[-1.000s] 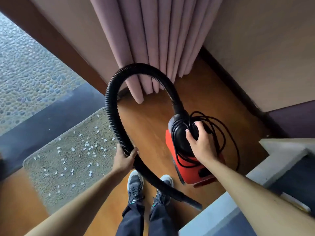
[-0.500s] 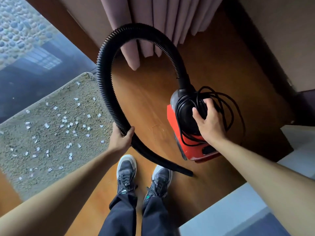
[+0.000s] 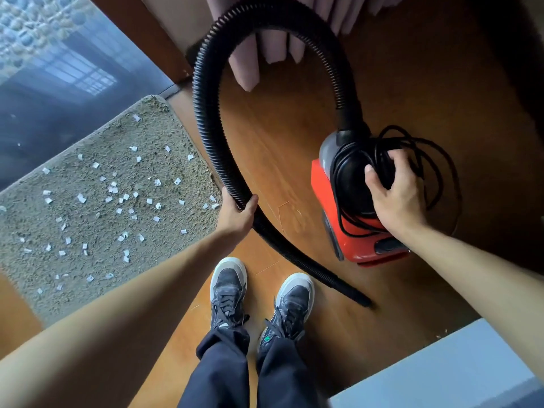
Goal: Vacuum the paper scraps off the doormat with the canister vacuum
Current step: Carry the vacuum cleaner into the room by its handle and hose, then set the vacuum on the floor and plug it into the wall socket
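**Vacuum in hand, scraps yet to be lifted**

A person stands on a wooden floor (image 3: 294, 148) with a beige doormat (image 3: 97, 231) lying just beyond the left hand (image 3: 235, 214). Under the right hand (image 3: 394, 198) is a red canister vacuum (image 3: 356, 248). Whether it rests on the floor or hangs clear cannot be told.

The ribbed black hose (image 3: 203, 119) arches from the canister's top, away from the person and round to the left hand. That hand is wrapped firmly around it, thumb on the near side. The hose's open end (image 3: 360, 300) trails low between the two hands, nearer the person's shoes (image 3: 228, 285).

The right hand grips the canister's black top, its fingers curled in among the coils of the power cord (image 3: 379, 151). Loose loops spill out beyond its knuckles.

Dozens of white paper scraps (image 3: 112, 189) lie across the doormat, the nearest just beside the left hand. None appear collected.

Several risks follow from this. A grip taken through slack cord could slip, dropping or tipping the canister. Dangling loops could catch a foot. The hose, swung towards the doormat, could flick the light scraps onto the floor. The bundled cord suggests the machine is not yet plugged in.
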